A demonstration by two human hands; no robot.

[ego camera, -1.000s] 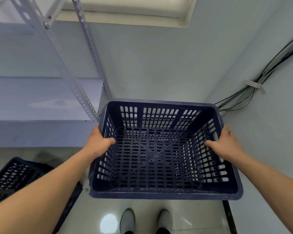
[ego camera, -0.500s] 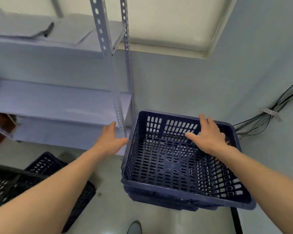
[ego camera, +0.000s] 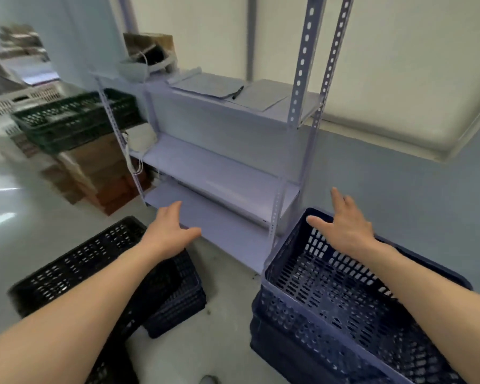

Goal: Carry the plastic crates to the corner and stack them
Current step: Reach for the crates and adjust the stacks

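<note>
A dark blue perforated crate point(ego camera: 324, 295) sits on top of another crate point(ego camera: 277, 339) in the corner at the lower right, by the wall. My right hand point(ego camera: 344, 225) hovers above its far rim with fingers spread, holding nothing. My left hand point(ego camera: 168, 231) is raised over the floor to the left of the stack, fingers relaxed and empty. Below my left forearm, on the floor, lie more dark crates point(ego camera: 75, 275), one partly resting on another point(ego camera: 178, 309).
A pale metal shelf rack point(ego camera: 222, 173) stands against the wall just left of the stack, its post point(ego camera: 280, 206) close to the crate. Green and white crates point(ego camera: 72, 117) on cardboard boxes point(ego camera: 100, 173) stand at the far left. Glossy floor point(ego camera: 17, 217) spreads leftward.
Both hands let go of the blue crate, which now rests on the stack in the corner. The hands lifted away and the view swung left toward the shelf and floor crates.
</note>
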